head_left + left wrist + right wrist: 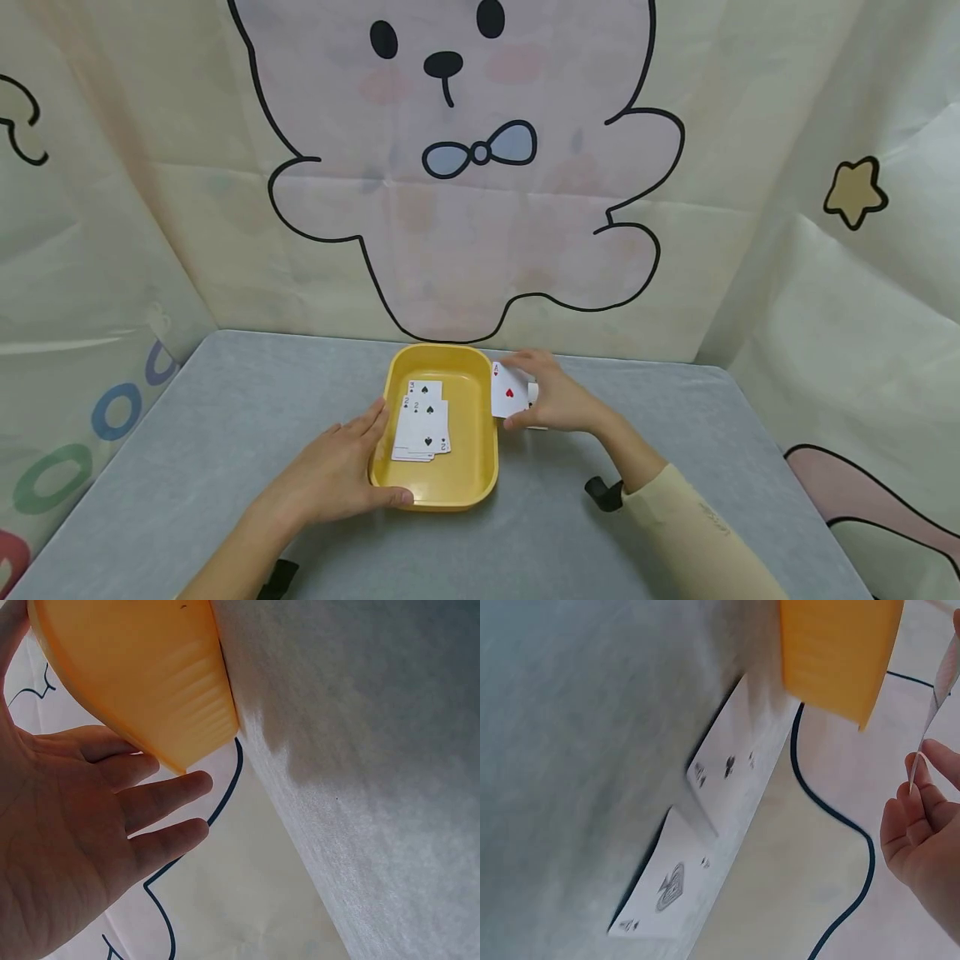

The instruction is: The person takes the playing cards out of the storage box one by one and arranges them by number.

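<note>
My left hand point(341, 467) rests against the left side of a yellow tray point(465, 483), its thumb over the near rim. The left wrist view shows the other fingers extended along the outer wall. Inside the tray lies a small overlapping pile of playing cards point(420, 429), a two of spades on top. My right hand point(562, 400) pinches an ace of hearts point(506, 392) at the tray's right rim; the right wrist view has this card nearly edge-on. Below that hand, an ace of spades point(660, 889) and a club card point(727, 761) lie on the table.
A grey cloth covers the table point(570, 533). Right behind the tray's far end rises a fabric backdrop point(480, 250) with a cartoon bear. More printed fabric hangs at the left and right sides. Dark straps circle both wrists.
</note>
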